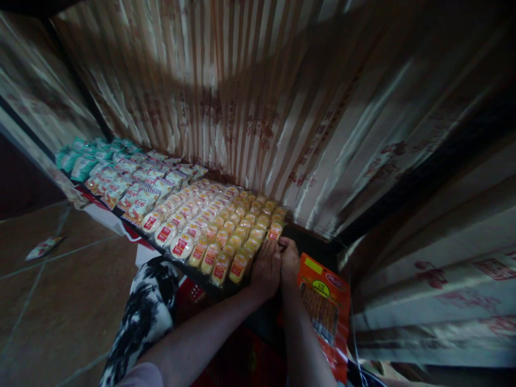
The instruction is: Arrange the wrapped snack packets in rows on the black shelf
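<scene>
Rows of small yellow snack packets (237, 226) with red labels lie on a low dark shelf (310, 242). My left hand (266, 269) rests flat against the right end of these rows, fingers stretched forward and together. My right hand (288, 260) presses close beside it, fingers curled at the packets' edge; whether it grips one is hidden. An orange snack bag (326, 306) lies under my right forearm.
Larger white and red packets (177, 231) and green packets (84, 161) fill the shelf to the left. Striped shiny curtains (258, 97) hang behind and to the right. A black-and-white patterned cloth (141, 312) covers my knee. One packet (42, 247) lies on the brown tiled floor.
</scene>
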`<state>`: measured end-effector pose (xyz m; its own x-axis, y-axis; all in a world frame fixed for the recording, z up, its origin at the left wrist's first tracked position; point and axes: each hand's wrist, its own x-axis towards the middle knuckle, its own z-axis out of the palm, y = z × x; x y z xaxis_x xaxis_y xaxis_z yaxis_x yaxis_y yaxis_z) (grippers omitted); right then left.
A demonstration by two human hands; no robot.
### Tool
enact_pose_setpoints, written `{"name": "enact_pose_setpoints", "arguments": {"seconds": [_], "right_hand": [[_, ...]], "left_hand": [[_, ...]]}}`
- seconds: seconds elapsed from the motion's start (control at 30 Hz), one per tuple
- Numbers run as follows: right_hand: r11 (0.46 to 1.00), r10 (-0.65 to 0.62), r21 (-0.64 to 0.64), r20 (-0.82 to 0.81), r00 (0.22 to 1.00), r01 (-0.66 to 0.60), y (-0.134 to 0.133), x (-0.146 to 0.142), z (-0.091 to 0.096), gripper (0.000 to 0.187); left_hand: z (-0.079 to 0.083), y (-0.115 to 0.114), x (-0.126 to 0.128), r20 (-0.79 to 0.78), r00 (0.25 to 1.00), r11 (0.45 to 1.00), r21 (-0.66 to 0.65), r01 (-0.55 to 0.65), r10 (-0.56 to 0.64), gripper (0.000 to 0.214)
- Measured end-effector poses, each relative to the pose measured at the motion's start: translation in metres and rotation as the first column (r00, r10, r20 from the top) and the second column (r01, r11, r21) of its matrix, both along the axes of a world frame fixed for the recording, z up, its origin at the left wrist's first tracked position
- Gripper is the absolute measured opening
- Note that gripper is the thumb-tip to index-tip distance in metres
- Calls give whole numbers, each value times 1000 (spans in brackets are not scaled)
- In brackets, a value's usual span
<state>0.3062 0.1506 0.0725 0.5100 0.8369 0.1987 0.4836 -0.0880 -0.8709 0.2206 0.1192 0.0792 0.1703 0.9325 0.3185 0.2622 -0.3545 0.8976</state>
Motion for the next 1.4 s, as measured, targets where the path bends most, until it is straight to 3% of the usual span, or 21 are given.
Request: {"name": "enact_pose_setpoints", "arguments": {"seconds": [0.17, 0.33, 0.47, 0.63, 1.07, 1.4], "right_hand": [[1000, 19, -7, 65, 998, -18, -1, -1, 8, 39], [994, 46, -100, 58, 997, -40, 2, -1, 10, 38], [998, 3, -56, 96, 995, 2, 2, -3, 8, 33], [995, 19, -101, 23, 1000, -16, 0, -3, 10, 37], [998, 69, -5, -8, 998, -69, 0, 4, -3, 46], [999, 29, 40, 30, 999, -30, -17, 3, -2, 46]], "left_hand": [[1, 0, 0, -5, 1000, 1000, -4, 16, -16, 48], [2, 0, -2, -1, 1000, 999, -18, 27, -27, 49], [1, 0, -2, 26, 999, 1000, -8, 30, -30, 48], [4, 1, -1, 0, 1000, 1000, -3, 30, -30, 48], [-2, 1, 0, -60, 998, 1000, 17, -9, 10, 46], [13, -5, -1, -171, 985, 993, 119, 12, 9, 41]]}}
